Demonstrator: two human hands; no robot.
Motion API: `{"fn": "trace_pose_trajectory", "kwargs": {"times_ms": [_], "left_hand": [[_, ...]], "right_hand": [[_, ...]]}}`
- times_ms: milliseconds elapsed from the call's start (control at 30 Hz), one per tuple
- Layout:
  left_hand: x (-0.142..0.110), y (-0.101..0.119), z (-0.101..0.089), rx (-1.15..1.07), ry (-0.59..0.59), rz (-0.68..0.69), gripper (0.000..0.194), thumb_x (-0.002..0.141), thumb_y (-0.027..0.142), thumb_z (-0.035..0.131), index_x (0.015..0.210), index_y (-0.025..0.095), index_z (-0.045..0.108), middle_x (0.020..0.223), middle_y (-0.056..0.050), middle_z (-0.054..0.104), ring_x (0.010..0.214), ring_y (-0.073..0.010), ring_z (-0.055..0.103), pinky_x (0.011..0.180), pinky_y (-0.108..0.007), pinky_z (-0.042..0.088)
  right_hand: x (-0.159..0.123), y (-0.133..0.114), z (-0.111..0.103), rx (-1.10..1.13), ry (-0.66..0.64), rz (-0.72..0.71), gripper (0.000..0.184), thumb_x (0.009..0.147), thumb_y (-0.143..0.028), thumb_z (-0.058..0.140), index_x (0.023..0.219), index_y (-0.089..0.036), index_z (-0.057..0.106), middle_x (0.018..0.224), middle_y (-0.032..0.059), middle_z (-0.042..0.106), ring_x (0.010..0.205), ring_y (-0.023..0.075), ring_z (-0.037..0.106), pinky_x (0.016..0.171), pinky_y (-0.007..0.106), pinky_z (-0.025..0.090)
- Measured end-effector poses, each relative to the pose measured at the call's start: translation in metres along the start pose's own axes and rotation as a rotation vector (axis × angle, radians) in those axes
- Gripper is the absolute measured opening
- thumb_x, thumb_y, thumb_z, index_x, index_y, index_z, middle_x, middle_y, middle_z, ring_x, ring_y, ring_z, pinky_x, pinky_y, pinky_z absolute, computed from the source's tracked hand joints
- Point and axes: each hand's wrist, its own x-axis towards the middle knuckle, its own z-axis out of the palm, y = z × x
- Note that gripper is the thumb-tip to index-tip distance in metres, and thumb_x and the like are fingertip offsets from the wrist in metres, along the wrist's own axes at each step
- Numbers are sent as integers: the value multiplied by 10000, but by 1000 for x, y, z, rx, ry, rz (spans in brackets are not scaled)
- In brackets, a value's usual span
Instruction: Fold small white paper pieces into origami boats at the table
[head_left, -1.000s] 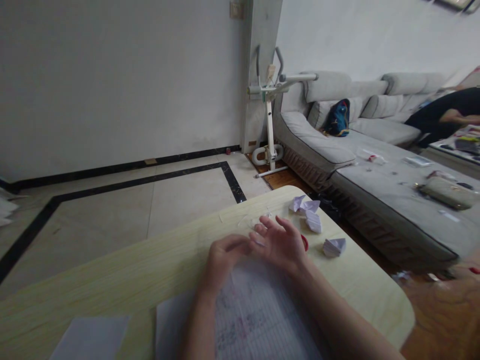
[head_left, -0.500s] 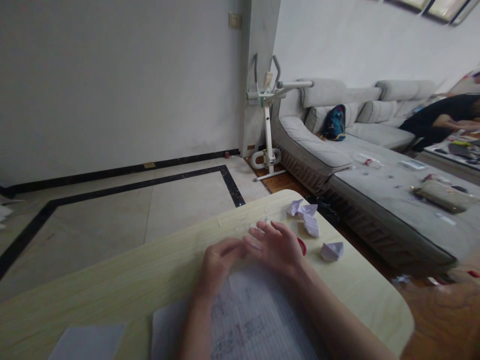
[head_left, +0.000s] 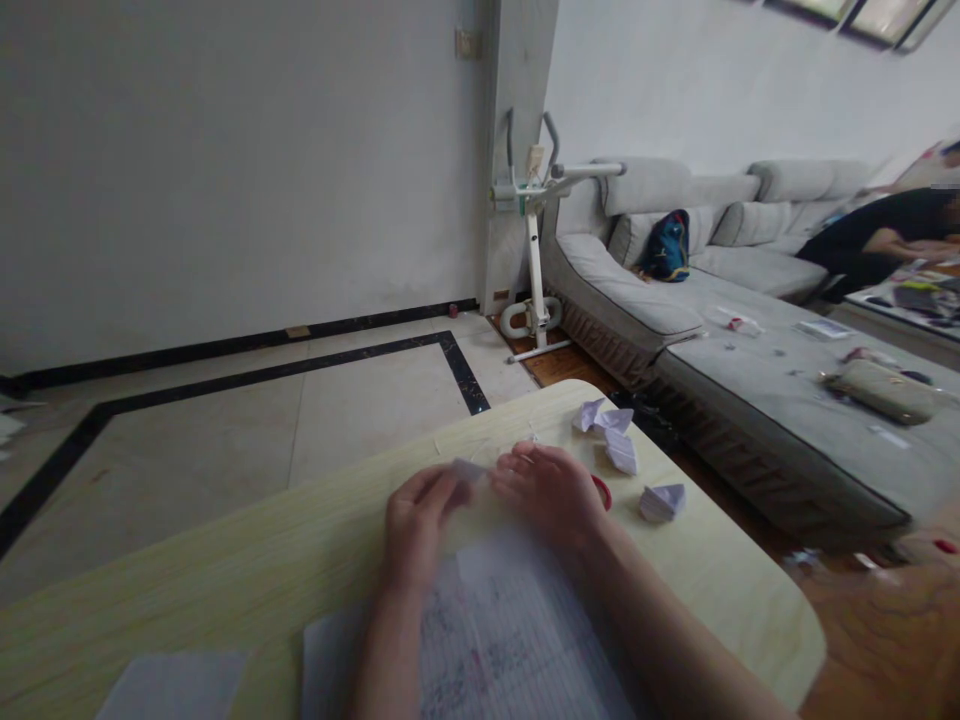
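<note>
Both my hands meet over a pale wooden table (head_left: pixel 225 560). My left hand (head_left: pixel 415 525) and my right hand (head_left: pixel 551 493) pinch a small whitish piece of paper (head_left: pixel 469 468) between their fingertips; the fingers are curled and blurred by motion. Below the hands lies an open lined notebook (head_left: pixel 510 640) with writing on it. A red object (head_left: pixel 602 491) peeks out just behind my right hand.
Folded white paper shapes (head_left: pixel 609 428) and another (head_left: pixel 661 501) lie on the table's right part. A loose sheet (head_left: pixel 172 685) lies at the near left. A grey sofa (head_left: pixel 750 330) with a blue bag (head_left: pixel 667 245), an exercise machine (head_left: pixel 534 250) and a seated person (head_left: pixel 885 240) are at the right.
My right hand's fingers, spread a second ago, have curled inward. Both hands have moved slightly left and now pinch the small paper piece between them.
</note>
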Motion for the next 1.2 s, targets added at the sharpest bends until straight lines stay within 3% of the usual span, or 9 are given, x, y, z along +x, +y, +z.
{"fn": "trace_pose_trajectory", "kwargs": {"times_ms": [67, 167, 300, 500, 600, 833, 1000, 1200], "left_hand": [[-1, 0, 1, -65, 31, -38, 254, 656, 354, 725, 761, 129, 670, 554, 6, 625, 493, -108, 562, 507, -225, 472], [-3, 0, 2, -30, -30, -62, 263, 683, 368, 710, 761, 128, 635, 465, 43, 550, 397, -91, 502, 403, -203, 429], [-5, 0, 2, 9, -124, -72, 268, 723, 374, 684, 803, 124, 626, 473, 39, 553, 388, -94, 504, 378, -199, 431], [-8, 0, 3, 62, -239, -116, 264, 761, 383, 648, 781, 122, 616, 490, 19, 575, 369, -104, 509, 360, -209, 431], [-8, 1, 4, 95, -263, -109, 264, 764, 383, 646, 788, 121, 628, 515, 13, 579, 396, -106, 516, 366, -205, 429], [-5, -3, 3, 227, -206, -18, 263, 772, 395, 639, 787, 133, 652, 496, 36, 523, 422, -79, 479, 416, -178, 393], [-5, -4, 3, 237, -174, -71, 321, 754, 446, 643, 893, 156, 656, 457, 69, 450, 375, -64, 388, 359, -165, 296], [-4, -3, 3, 270, -114, -43, 285, 727, 426, 668, 801, 151, 664, 409, 94, 339, 366, -49, 293, 346, -161, 214]], "right_hand": [[2, 5, 1, -89, 38, -80, 125, 766, -251, 649, 848, -158, 633, 837, 40, 688, 799, 179, 665, 787, 320, 490], [2, 13, 4, -341, 94, -198, 153, 756, -230, 690, 888, -174, 636, 772, 7, 660, 625, 118, 594, 601, 237, 453], [-1, 22, 8, -651, 151, -231, 147, 744, -283, 718, 809, -168, 656, 708, -6, 634, 636, 112, 554, 583, 214, 407], [-2, 24, 5, -654, 141, -214, 215, 790, -343, 658, 682, -167, 599, 588, -27, 560, 536, 103, 484, 515, 221, 350], [-3, 24, 5, -692, 170, -280, 239, 812, -353, 627, 667, -173, 566, 571, -35, 528, 524, 99, 452, 508, 218, 339], [-5, 26, 5, -1085, 264, -501, 205, 842, -314, 572, 692, -173, 564, 637, -19, 540, 618, 117, 483, 566, 220, 375], [-3, 28, 6, -1315, 294, -646, 158, 824, -255, 574, 687, -175, 562, 621, -19, 538, 588, 116, 481, 559, 226, 372], [-3, 29, 6, -1383, 241, -720, 138, 804, -214, 582, 674, -181, 547, 607, -27, 522, 570, 111, 476, 554, 223, 376]]}}
